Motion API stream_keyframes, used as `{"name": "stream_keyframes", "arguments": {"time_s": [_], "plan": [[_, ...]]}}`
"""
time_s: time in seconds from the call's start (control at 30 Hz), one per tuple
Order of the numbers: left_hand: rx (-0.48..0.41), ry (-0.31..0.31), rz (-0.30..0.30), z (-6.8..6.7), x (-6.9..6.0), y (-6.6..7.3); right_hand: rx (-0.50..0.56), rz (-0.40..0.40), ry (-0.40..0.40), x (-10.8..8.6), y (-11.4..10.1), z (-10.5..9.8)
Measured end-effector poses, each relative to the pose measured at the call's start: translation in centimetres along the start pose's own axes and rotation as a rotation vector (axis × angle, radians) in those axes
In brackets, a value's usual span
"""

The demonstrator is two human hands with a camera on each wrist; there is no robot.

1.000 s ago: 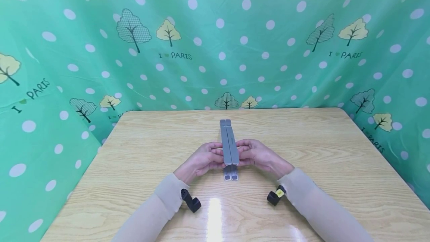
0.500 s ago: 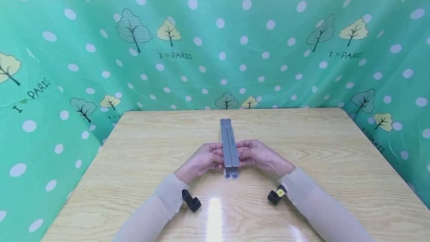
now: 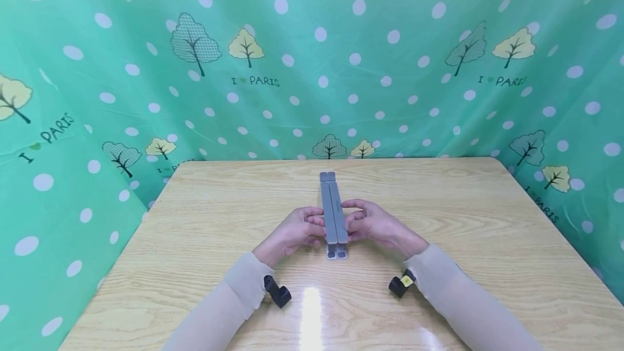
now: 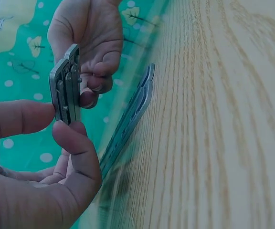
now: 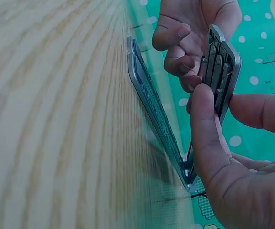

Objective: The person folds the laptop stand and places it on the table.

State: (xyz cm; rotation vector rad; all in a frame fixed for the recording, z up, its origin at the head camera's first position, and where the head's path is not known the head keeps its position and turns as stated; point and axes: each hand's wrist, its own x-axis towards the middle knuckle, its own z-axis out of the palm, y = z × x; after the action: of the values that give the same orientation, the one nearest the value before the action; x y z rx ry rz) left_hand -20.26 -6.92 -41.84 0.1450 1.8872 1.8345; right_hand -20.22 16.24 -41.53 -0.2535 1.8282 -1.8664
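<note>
A grey metal folding laptop stand (image 3: 332, 211) stands lengthwise mid-table, its two long bars side by side. In the right wrist view its upper bars (image 5: 230, 71) rise at an angle from a hinge at the far end, while the lower bars (image 5: 149, 100) lie along the wood. My left hand (image 3: 294, 231) pinches the left upper bar near its front end between thumb and fingers. From the other side, my right hand (image 3: 376, 225) grips the right upper bar the same way. Slotted undersides of the bars (image 4: 67, 93) show in the left wrist view. Some fingertips are hidden behind the stand.
The wood-grain table (image 3: 219, 188) reaches back to a green dotted curtain (image 3: 273, 96) printed with trees. A black wrist camera (image 3: 278, 291) sits on the left sleeve, another black camera (image 3: 401, 284) on the right. Light glares off the table's front.
The front end of the upper bars has come slightly down and toward me, covering more of the lower bars. The right forefinger has shifted a little; both hands keep their hold.
</note>
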Motion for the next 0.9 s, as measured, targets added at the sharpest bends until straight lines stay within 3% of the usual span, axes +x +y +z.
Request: {"name": "stream_keyframes", "arguments": {"time_s": [0.23, 0.43, 0.63, 0.9], "plan": [[0.061, 0.023, 0.011, -0.1, 0.0, 0.0, -0.081, 0.008, 0.022, 0.2, 0.2, 0.1], [0.160, -0.004, 0.039, -0.2, 0.1, 0.0, -0.151, -0.001, 0.036, 0.3, 0.3, 0.1], [0.214, -0.008, 0.019, -0.1, 0.3, 0.0, -0.232, 0.000, 0.033, 0.7, 0.4, 0.2], [0.307, 0.004, 0.017, 0.2, 0.5, 0.3, -0.354, 0.060, 0.081, 1.1, 0.0, 0.6]]}}
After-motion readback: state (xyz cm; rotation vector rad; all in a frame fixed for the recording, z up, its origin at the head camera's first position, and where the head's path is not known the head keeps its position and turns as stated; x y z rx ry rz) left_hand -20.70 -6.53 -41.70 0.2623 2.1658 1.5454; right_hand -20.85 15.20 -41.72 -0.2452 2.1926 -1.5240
